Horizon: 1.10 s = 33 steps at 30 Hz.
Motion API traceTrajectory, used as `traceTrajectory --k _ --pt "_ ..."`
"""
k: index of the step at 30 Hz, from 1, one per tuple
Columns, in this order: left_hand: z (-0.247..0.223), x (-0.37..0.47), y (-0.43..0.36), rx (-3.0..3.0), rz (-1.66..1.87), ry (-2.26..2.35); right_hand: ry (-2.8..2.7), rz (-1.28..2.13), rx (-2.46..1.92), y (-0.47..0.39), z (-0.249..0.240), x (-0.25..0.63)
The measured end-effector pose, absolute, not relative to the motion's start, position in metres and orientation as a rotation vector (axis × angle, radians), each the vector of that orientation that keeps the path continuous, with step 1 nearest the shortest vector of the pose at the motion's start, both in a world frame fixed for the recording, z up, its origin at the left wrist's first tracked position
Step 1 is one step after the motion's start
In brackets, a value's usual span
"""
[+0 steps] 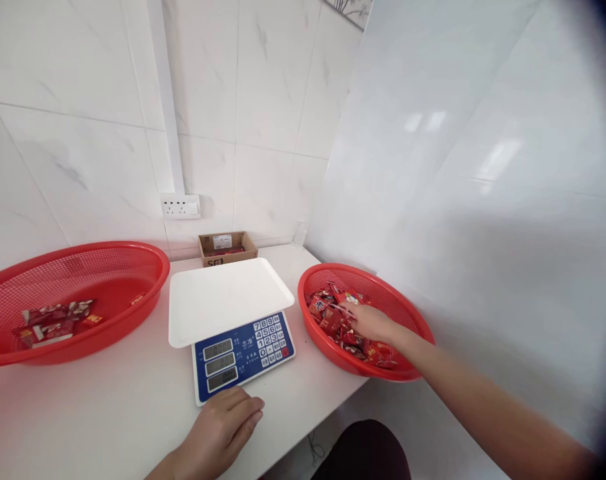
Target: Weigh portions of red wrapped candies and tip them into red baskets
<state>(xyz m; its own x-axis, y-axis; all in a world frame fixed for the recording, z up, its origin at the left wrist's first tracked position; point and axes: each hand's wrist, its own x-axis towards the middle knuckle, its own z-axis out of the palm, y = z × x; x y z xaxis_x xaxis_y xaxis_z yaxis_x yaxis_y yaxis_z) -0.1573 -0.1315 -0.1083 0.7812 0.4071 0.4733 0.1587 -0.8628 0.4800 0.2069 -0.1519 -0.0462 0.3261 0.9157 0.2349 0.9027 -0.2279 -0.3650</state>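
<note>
My right hand (371,323) reaches into the red plastic basket (413,325) on the right, its fingers closed on a small red packet (345,311). Around those fingers lie several more small packets (333,323), mostly red and shiny; they partly hide the fingertips. My left hand (225,427) rests on the white table at the front edge of the digital scale (243,353), fingers curled together with nothing seen in them. A bare white weighing pan (227,300) tops the scale, and its displays look to show zeros.
Another red basket (127,320) at the left holds several packets (57,323). Behind the scale stands a small cardboard box (229,249) with red items inside. A clear cup-like object (299,233) sits in the corner. Walls border the back and right; a power socket (181,206) is at the back.
</note>
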Motion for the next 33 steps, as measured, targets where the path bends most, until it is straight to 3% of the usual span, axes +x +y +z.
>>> traceTrajectory --k 5,9,19,33 --pt "-0.109 -0.157 -0.131 2.514 0.782 0.439 -1.629 0.53 -2.125 -0.157 -0.02 0.228" --pt "-0.108 -0.157 -0.131 2.52 0.76 0.44 -1.6 0.694 -2.148 -0.156 -0.031 0.243" --pt "-0.108 -0.157 -0.131 2.508 0.725 0.453 -1.625 0.59 -2.41 -0.127 -0.07 0.21" --pt "-0.111 -0.158 -0.131 2.523 0.706 0.454 -1.6 0.168 -2.284 -0.1 -0.002 0.211"
